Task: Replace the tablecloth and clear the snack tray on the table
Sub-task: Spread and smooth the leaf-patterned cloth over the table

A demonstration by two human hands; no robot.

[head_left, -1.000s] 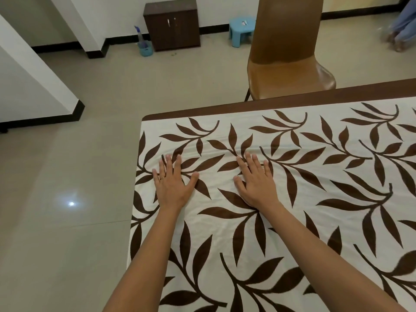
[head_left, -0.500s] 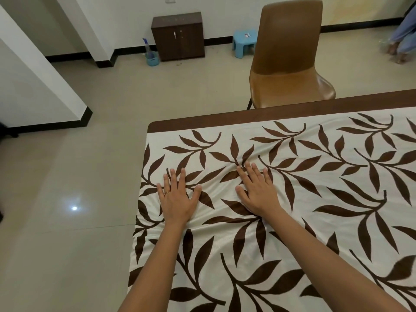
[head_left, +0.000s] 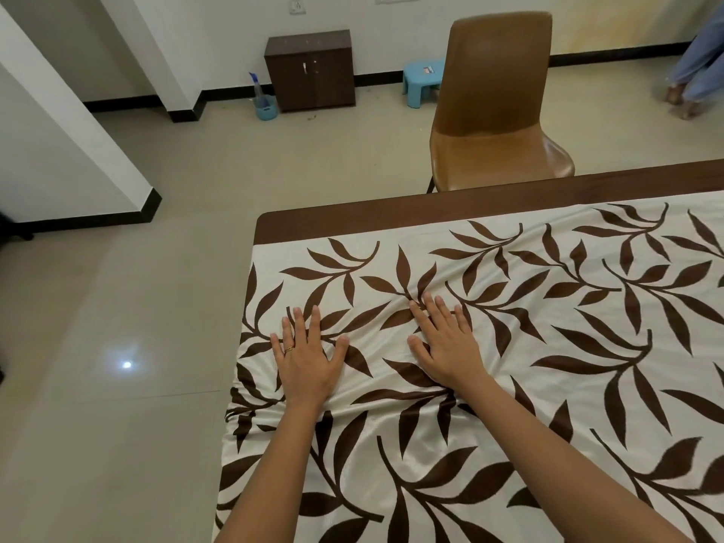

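A cream tablecloth (head_left: 548, 346) with brown leaf prints covers the brown table (head_left: 391, 219), whose far strip stays bare. My left hand (head_left: 305, 362) lies flat on the cloth near the table's left edge, fingers spread, a ring on one finger. My right hand (head_left: 446, 342) rests flat beside it, a little further in, fingers apart. The cloth is bunched into wrinkles just behind both palms and over the left edge. No snack tray is in view.
A brown chair (head_left: 497, 111) stands at the table's far side. A dark cabinet (head_left: 311, 70), a blue spray bottle in a bucket (head_left: 264, 99) and a blue stool (head_left: 423, 78) line the far wall. A person's legs (head_left: 693, 76) are at far right.
Both hands have slid back toward me over the cloth, gathering wrinkles behind the palms. My view has tilted up, showing more of the chair and wall.
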